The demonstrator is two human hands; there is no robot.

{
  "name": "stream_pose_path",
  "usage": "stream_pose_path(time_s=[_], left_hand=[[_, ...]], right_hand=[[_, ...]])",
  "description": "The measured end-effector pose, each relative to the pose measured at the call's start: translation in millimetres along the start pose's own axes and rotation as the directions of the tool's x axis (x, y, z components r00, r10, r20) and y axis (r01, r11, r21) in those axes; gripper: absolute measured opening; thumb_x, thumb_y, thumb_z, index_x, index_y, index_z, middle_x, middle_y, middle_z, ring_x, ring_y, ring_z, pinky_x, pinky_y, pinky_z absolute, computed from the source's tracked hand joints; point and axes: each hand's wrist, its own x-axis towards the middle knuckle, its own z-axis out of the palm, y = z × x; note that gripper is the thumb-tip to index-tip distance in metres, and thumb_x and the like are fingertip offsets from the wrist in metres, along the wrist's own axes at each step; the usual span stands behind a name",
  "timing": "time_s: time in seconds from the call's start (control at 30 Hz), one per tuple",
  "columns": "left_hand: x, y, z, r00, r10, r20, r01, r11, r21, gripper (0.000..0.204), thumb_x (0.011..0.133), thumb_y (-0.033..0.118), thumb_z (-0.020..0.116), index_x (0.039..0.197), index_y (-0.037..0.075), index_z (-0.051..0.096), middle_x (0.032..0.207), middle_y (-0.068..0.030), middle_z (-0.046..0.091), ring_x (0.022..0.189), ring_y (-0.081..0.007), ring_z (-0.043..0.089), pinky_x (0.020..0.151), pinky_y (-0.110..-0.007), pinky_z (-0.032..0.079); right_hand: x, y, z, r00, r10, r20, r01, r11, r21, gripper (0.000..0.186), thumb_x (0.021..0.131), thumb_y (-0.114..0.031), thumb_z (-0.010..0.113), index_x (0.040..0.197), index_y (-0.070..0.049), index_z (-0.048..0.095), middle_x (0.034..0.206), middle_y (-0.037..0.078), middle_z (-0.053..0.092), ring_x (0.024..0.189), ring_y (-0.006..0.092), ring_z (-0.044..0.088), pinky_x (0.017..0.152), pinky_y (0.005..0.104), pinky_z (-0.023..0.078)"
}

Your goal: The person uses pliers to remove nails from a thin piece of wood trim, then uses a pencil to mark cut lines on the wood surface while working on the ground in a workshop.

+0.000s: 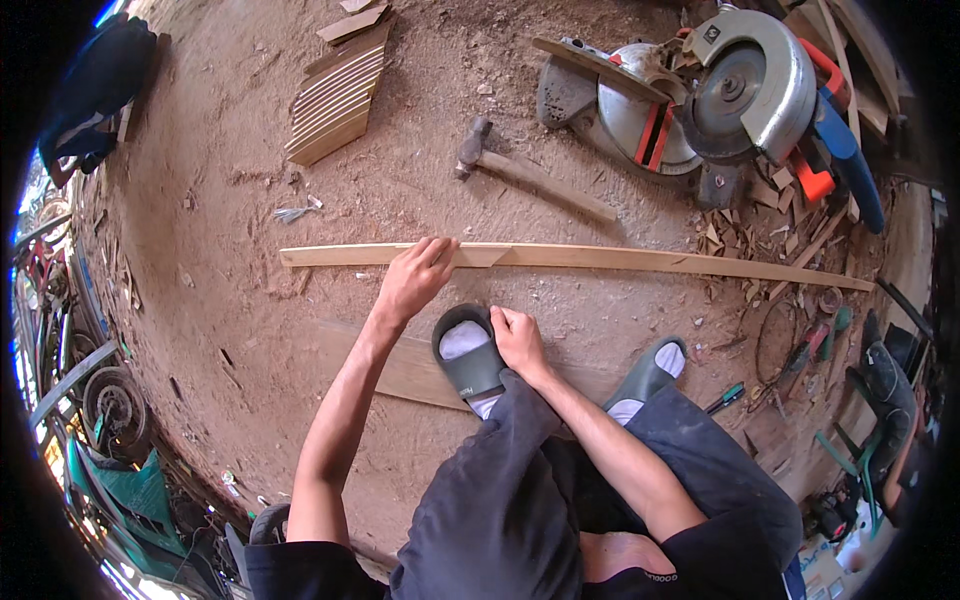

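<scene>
A long, thin wooden strip (590, 257) lies across the dirt floor in front of me, with a slanted joint line a little right of my left hand. My left hand (418, 278) is closed over the strip left of its middle, fingers bent across the wood. Beside the toe of my grey slide sandal (470, 370), my right hand (518, 342) is closed in a pinch. Whatever it may hold is too small or hidden to make out. Beyond the strip lies a hammer (540, 182) with a wooden handle, its head toward the left.
A miter saw (740, 95) stands at the far right, with wood offcuts (790, 215) near it. Slanted wood pieces (340, 105) lie at the far left. Under my left sandal is a flat board (410, 365). Clutter with a wheel (112, 402) lines the left edge.
</scene>
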Motion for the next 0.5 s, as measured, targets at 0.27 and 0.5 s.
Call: stream_pose_path(time_s=[0.27,0.5], left_hand=[[-0.9,-4.1,7.5,1.0,-0.014,0.013,0.013,1.0,0.006,0.046,0.076,0.016,0.07,0.12,0.001,0.064,0.108,-0.0063,0.062,0.102,-0.021,0.062,0.08,-0.034,0.056],[7.2,-6.6,0.7,0.992,-0.067,0.108,0.079,0.991,-0.113,0.041,0.078,0.014,0.068,0.117,0.002,0.065,0.105,-0.0077,0.061,0.099,-0.0237,0.063,0.08,-0.036,0.057]], right_hand=[[0.2,-2.9,-0.5,1.0,0.024,0.017,-0.024,1.0,0.001,0.037,0.099,-0.03,0.052,0.086,0.002,0.065,0.079,0.027,0.062,0.081,0.0462,0.063,0.063,0.0495,0.047],[-0.2,0.0,-0.1,1.0,0.029,0.008,-0.029,1.0,0.007,0.038,0.099,-0.03,0.052,0.085,0.003,0.064,0.079,0.028,0.062,0.081,0.0465,0.063,0.063,0.0495,0.046]])
